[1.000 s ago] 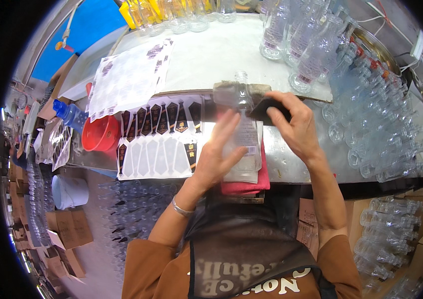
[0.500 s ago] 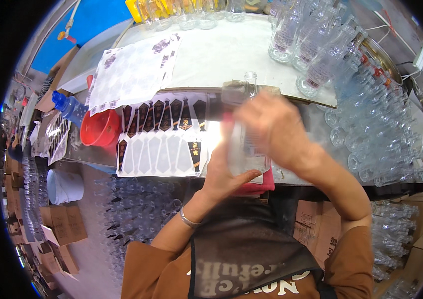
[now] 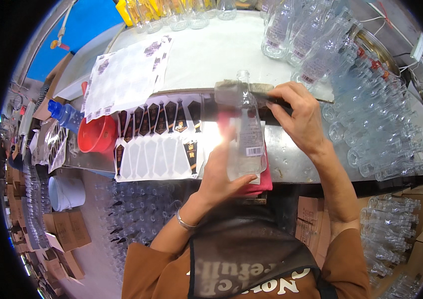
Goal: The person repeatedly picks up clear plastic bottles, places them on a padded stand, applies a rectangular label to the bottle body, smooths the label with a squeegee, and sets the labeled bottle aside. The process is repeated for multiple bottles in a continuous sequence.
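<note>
A clear glass bottle [image 3: 251, 132] lies neck away from me on a red cloth [image 3: 259, 187], a printed label on its side. My left hand [image 3: 216, 172] is closed around the bottle's lower left side, thumb by its base; its fingers are partly blurred. To the right of the bottle's neck, my right hand [image 3: 301, 117] has thumb and fingers pinched on a dark thin strip [image 3: 277, 101], whose kind I cannot make out. Left of the bottle lies a sheet of dark tie-shaped labels [image 3: 159, 119], with several blank spaces in its lower row.
White printed sheets [image 3: 126, 74] lie on the raised white board [image 3: 206, 45]. A red bucket [image 3: 96, 134] and a blue-topped bottle [image 3: 64, 114] stand at left. Many clear bottles [image 3: 371, 119] crowd the right side; more bottles [image 3: 141, 209] stand below the table. Cardboard boxes [image 3: 69, 229] sit at lower left.
My right hand has moved right, off the bottle, and now shows a dark strip in its fingers. The left hand stays at the bottle.
</note>
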Demonstrator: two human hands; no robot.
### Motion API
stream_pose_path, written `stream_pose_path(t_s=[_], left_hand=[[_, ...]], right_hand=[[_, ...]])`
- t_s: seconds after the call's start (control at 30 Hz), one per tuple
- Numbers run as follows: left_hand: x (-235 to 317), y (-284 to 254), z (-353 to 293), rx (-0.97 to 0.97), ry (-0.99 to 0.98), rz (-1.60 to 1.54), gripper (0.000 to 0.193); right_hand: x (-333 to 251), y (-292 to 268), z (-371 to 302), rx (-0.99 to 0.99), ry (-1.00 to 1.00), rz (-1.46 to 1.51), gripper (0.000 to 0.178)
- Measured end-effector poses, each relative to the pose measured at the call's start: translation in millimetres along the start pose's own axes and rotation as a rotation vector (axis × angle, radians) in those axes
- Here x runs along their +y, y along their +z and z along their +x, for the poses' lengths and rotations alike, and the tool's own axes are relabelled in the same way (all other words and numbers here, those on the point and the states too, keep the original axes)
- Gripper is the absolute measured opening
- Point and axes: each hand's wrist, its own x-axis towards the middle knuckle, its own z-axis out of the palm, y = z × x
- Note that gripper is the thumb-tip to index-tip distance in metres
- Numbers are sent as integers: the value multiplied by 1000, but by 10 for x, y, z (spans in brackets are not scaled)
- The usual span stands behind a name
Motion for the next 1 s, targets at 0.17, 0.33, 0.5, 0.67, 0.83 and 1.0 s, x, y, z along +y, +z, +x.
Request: stream_pose_path(t_s=[0.17,0.33,0.5,0.67,0.83,1.0], left_hand=[[-35,-93,15,-53,-18,-58,121],[-34,-116,33,-79,-49,-118,118],[-26,-138,3,-60,-43,-60,114],[69,-76,48,-62,-46,-29,113],[26,-197,65,15,-169,-211,94],[-199,-143,505,118,-398,-615,67]], right_hand=[[-371,-24,-508,-328,-131,397,25],[237,128,-534,9,136,508,21],[-195,-59,-978,-290,117,659,27],[128,54,-282,77,166,156,27],[-57,82,-28,-122,29,193,26],[-82,146,-442,48,-90,377,29]])
